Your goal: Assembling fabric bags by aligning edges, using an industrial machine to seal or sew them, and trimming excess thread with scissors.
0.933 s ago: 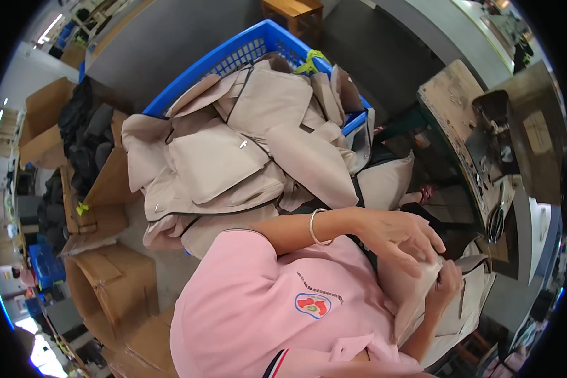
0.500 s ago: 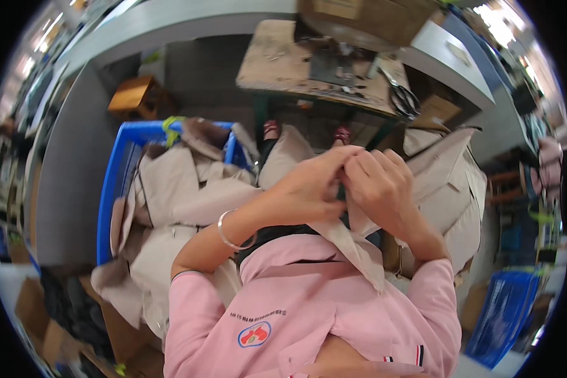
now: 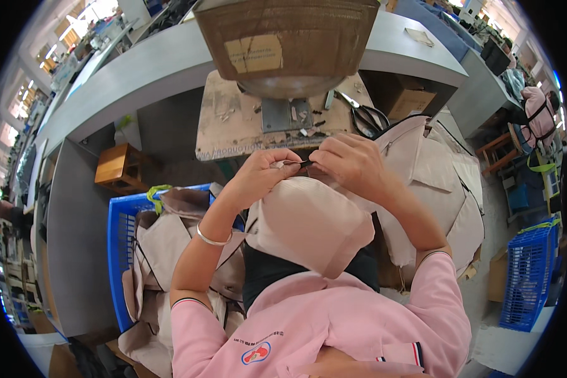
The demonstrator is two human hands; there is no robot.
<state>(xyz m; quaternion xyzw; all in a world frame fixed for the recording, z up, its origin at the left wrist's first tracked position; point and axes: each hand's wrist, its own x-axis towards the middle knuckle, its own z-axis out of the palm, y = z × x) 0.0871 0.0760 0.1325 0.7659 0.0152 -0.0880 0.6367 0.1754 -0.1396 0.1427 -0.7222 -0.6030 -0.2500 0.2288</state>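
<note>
A beige fabric bag (image 3: 312, 220) hangs over my lap, its rounded body toward me and its upper edge between my hands. My left hand (image 3: 261, 176) pinches that edge, thumb against fingers, at a short black strip (image 3: 305, 164). From the other side my right hand (image 3: 349, 165) grips the same strip with curled fingers. The strip's exact kind is too small to tell. Just beyond my hands is a worn wooden worktable (image 3: 227, 126) with a metal plate (image 3: 285, 115) and dark scraps. Black-handled scissors (image 3: 368, 118) lie on its right side.
At my left stands a blue plastic basket (image 3: 114, 252) heaped with beige fabric pieces (image 3: 164, 239). More beige bags (image 3: 444, 170) are piled at my right. A cardboard box (image 3: 290, 38) overhangs the table's far side. A wooden stool (image 3: 118, 167) and another blue basket (image 3: 528, 277) stand farther off.
My hands have moved farther from my body and slightly apart. The bag now lies spread below them, with a black strip showing between the fingers. My view has shifted to the right.
</note>
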